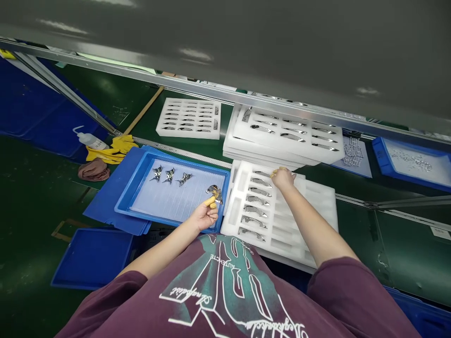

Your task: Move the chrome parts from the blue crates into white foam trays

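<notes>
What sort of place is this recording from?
Probably a factory inspection or packing line: a green conveyor-style bench, white foam trays slotted with shiny metal parts, and a blue plastic tray.

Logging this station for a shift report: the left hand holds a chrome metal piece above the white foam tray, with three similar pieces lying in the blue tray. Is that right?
Not quite: the head view shows the left hand holding the chrome metal piece above the blue tray, not the white foam tray. The three similar pieces do lie in the blue tray.
</notes>
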A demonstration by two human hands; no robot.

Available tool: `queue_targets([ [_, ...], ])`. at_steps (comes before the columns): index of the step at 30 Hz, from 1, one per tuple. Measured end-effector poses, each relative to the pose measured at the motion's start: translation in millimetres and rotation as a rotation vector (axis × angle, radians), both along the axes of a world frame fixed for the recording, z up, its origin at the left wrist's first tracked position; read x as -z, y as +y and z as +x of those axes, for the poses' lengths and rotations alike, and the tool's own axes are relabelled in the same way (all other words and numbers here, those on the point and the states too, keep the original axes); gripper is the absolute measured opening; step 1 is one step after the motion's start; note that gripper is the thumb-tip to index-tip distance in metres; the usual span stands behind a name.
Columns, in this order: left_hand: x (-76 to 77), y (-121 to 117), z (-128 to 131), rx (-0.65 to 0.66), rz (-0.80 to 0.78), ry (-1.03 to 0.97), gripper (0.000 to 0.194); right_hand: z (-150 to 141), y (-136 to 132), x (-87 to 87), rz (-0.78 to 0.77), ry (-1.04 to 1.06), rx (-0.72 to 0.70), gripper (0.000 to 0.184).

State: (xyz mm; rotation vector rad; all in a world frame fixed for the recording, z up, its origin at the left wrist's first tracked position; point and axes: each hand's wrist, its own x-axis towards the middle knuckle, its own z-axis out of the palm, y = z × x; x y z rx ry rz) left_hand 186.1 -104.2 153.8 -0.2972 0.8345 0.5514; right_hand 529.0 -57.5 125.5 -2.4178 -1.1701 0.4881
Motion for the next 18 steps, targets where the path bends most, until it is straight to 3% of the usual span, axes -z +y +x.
queue_targets([
  [3, 0.8, -2, 1, 0.019, 0.029, -0.061, 0.025, -59, -24, -12.6, 0.252, 0.228, -0.094, 0.007],
  [6, 2.2, -3, 4, 0.050, 0.056, -0.111, 0.022, -132, -55, -13.1, 0.187, 0.771, -0.256, 0.024],
  [9, 2.7, -3, 7, 0.067, 0.091, -0.134, 0.018, -185, -78, -10.8, 0.171, 0.999, -0.322, 0.033],
  [12, 7.2, -4, 7, 0.117, 0.132, -0.145, 0.015, -205, -89, -10.8, 0.221, 1.038, -0.230, 0.036],
  [15, 23.1, 4, -2, 0.280, 0.248, -0.056, 0.011, -202, -93, -12.2, 0.287, 0.950, -0.137, 0.036],
  [18, 52.1, 30, -27, 0.425, 0.356, 0.432, 0.014, -191, -97, -13.1, 0.303, 0.782, -0.084, 0.035],
])
